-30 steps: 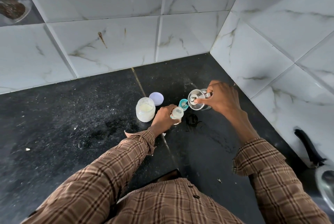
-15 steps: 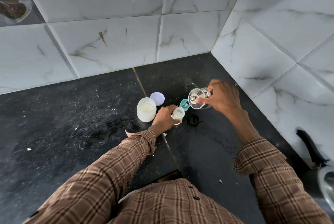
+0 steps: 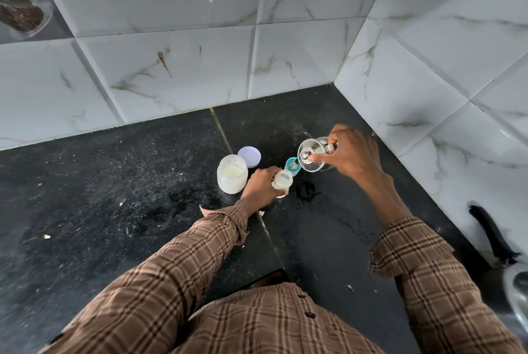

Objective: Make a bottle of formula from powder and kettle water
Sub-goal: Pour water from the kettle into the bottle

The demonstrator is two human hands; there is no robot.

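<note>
My left hand is wrapped around the small bottle, which stands on the black bench; my fingers cover most of its body, so only the open mouth and a pale inside show. My right hand grips the steel kettle by its handle, forefinger pressed along the lid, and I cannot see the handle itself under my palm. The kettle's spout is hidden below its lid, just beside a teal ring whose far part the kettle covers. Whether water is running I cannot make out. The open powder jar stands left of my left hand, its pale lid lying behind it. A dark handle at the right edge is cut off. Since a second ago the kettle has lifted slightly and sits a little higher; the bottle has stayed put.
</note>
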